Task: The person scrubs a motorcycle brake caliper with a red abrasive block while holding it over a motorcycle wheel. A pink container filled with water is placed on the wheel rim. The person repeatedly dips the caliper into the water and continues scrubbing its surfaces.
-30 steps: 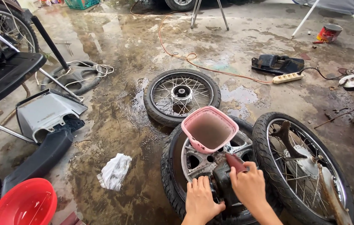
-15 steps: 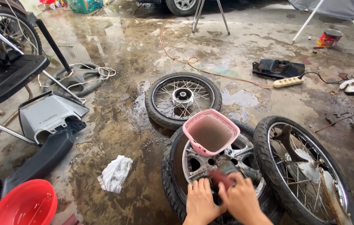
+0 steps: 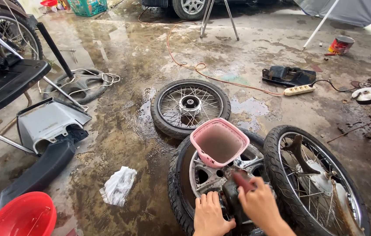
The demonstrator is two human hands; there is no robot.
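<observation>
Both hands have closed in — right hand (image 3: 262, 205) clamped on a red-handled tool (image 3: 242, 181), left hand (image 3: 210, 215) fingers together steadying the alloy wheel (image 3: 203, 175); pink tub (image 3: 219, 142) at 12 o'clock, wheel hub work unfinished.

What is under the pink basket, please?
The pink basket rests on an alloy wheel lying flat, over its rim and spokes. Both hands, left and right, work at the hub just below. The wheel part beneath the basket is hidden.
</observation>
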